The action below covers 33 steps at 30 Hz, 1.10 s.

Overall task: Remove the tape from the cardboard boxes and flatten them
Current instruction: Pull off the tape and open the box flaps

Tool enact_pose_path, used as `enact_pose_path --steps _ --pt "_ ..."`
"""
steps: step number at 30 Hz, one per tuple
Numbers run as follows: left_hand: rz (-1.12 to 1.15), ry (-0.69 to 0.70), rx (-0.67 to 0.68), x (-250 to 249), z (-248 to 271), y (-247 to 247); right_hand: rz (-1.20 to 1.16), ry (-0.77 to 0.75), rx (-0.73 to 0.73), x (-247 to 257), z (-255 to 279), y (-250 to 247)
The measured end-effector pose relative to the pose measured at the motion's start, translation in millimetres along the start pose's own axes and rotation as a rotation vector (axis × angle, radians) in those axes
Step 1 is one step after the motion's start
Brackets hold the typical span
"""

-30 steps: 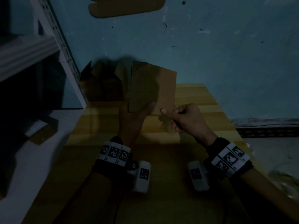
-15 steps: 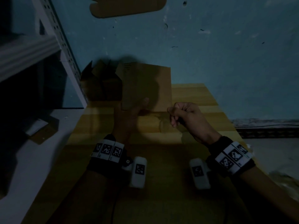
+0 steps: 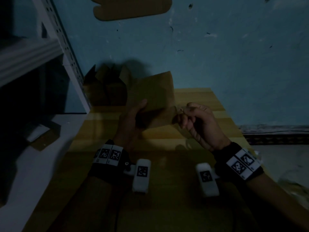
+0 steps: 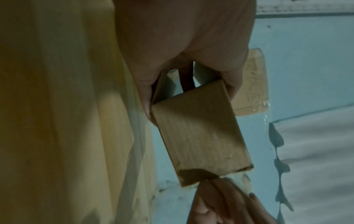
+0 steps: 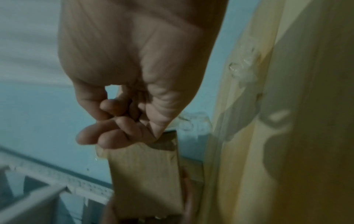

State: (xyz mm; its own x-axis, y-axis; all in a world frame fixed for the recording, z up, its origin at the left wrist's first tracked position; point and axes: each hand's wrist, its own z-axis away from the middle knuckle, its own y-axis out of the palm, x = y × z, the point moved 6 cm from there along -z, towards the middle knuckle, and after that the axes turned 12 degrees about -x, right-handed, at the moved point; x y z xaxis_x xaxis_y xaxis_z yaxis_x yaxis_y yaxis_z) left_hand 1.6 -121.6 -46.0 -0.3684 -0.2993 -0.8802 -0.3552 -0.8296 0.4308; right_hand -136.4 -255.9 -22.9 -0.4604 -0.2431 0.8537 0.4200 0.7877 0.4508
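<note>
Small cardboard box [image 3: 153,96]: centre of the head view, held above the wooden table [image 3: 197,131]. Left hand [image 3: 132,118] grips its near end. Right hand [image 3: 199,119], fingers curled, pinches clear tape [image 5: 193,125] at the box's right corner. Open cardboard box [image 3: 107,87]: behind, beside the white metal shelf post [image 3: 66,47].

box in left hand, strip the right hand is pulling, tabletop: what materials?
Box: brown corrugated cardboard, matte; faint fluting lines and a frayed edge show. Strip: looks like clear plastic tape, glossy and crinkled, pinched by the right hand. Tabletop: probably wood or wood-look laminate, in yellowish plank bands; too dim to tell which. Left hand grips the box.
</note>
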Motion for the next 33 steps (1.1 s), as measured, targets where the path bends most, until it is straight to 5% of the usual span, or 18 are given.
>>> enact_pose_path --steps 4,11,22,33 --pt "-0.064 -0.028 -0.021 6 1 -2 -0.043 0.019 0.016 1 -2 0" --pt "-0.105 0.017 -0.054 1 -6 -9 0.307 -0.003 0.029 2 0 -2" --pt "-0.132 0.078 -0.103 -2 -6 -9 0.451 -0.079 0.031 0 3 -1" --pt "-0.176 0.119 -0.122 -1 -4 -10 0.579 0.022 -0.083 -7 -3 -8"
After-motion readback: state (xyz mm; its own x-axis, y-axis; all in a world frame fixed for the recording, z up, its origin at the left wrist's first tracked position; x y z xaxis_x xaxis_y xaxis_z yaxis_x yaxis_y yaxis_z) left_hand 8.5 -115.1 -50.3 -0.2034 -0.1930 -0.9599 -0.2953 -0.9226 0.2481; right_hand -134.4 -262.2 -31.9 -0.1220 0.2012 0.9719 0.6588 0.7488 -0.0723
